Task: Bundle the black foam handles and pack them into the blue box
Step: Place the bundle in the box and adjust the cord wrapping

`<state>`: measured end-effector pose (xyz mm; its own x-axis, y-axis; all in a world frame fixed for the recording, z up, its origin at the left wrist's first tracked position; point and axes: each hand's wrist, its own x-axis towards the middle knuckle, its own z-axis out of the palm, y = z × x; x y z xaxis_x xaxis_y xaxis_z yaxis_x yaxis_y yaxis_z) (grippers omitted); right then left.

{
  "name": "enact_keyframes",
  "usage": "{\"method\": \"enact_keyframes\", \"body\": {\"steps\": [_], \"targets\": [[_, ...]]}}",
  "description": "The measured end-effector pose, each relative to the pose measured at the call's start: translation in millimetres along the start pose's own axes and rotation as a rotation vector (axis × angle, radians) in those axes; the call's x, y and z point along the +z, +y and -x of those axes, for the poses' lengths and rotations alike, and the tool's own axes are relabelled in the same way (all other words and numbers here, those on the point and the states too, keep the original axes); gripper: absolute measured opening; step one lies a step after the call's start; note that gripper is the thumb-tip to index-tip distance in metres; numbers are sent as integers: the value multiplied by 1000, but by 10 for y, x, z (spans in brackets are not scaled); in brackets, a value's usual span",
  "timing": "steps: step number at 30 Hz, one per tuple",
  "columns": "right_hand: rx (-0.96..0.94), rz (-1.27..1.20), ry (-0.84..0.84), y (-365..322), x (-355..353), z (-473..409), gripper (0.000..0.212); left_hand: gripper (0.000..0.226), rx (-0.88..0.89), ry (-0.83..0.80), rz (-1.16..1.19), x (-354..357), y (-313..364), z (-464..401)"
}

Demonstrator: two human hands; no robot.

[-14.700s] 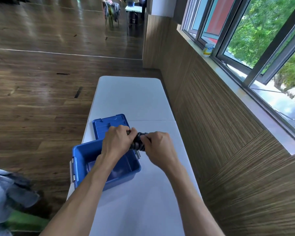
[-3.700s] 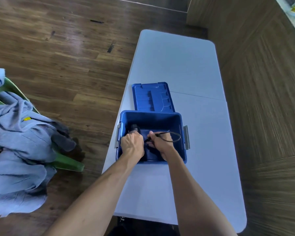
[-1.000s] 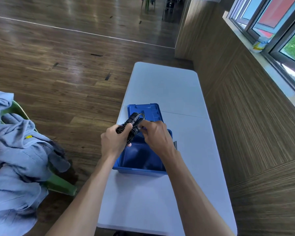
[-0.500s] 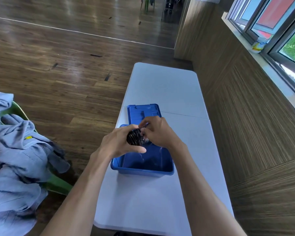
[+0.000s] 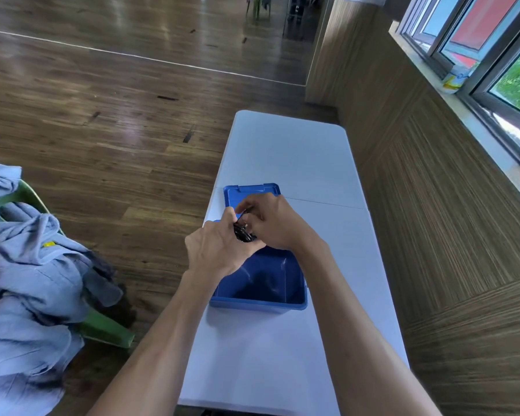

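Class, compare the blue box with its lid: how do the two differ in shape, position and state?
The blue box is deep and open-topped; the lid is flat. The box sits nearer the person; the lid lies behind it on the white table. The hands hide most of the lid, less of the box. Both are blue plastic.

Both hands crowd over the far end of the open blue box (image 5: 258, 303), the lid (image 5: 252, 190) lying just beyond, while the tabletop (image 5: 285, 151) past it and nearer the person lies bare, hemmed by the wood-panelled wall (image 5: 433, 205) on the right.
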<state>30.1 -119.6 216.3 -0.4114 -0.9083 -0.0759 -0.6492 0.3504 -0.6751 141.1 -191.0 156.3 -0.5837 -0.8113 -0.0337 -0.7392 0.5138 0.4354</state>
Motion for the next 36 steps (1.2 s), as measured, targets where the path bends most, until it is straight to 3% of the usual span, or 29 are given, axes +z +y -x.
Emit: {"method": "enact_keyframes", "body": {"steps": [7,10,15,21,23,27,31,36], "targets": [[-15,342,218,127,166,-87,26,48,11,33,137,-28,-21,-52],[-45,311,309,161,165,-66,7,46,-17,40,191,-3,-89,-82],[-193,196,523,223,316,-17,19,44,-12,60,243,8,-116,-123],[-163,151,658,249,423,42,25,49,-31,70,269,43,-97,-97],[-149,129,660,258,430,33,24,44,-26,75,265,60,-79,-56],[-71,-223,589,355,281,62,29,43,-26,149,252,107,-133,6],[54,-358,361,440,189,134,41,48,56,231,254,190,-191,77],[-52,-370,253,438,284,169,42,46,121,285,193,233,-120,135]]}}
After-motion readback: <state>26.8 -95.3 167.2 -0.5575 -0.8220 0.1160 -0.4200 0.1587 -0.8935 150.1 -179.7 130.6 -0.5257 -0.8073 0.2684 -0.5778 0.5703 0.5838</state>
